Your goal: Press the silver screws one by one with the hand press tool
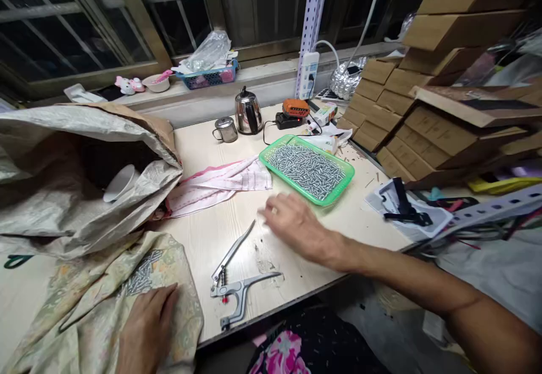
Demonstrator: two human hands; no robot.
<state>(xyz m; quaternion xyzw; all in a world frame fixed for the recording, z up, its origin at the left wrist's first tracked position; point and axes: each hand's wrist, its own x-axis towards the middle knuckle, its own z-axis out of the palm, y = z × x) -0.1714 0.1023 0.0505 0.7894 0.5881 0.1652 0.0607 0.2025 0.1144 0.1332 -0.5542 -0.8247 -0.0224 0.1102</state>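
My left hand (148,326) lies on a floral cloth (175,266), fingers outstretched, just below a small heap of short metal pins (146,272). Over the table, my right hand (298,228) is blurred by motion with its fingers bent; whether it holds anything cannot be made out. It is close to the near side of a green plastic basket (334,196) full of similar metal pins (307,168). Between my hands lie hand pliers (237,289) with grey handles spread apart, a spring and a red tip, touched by neither hand.
A large sack (97,221) with a white bowl (121,183) inside stands at left, beside a pink-and-white towel (228,185). Behind are a steel mug (226,130), a kettle (248,111) and an orange battery on a charger (295,108). Cardboard boxes (440,137) are stacked at right.
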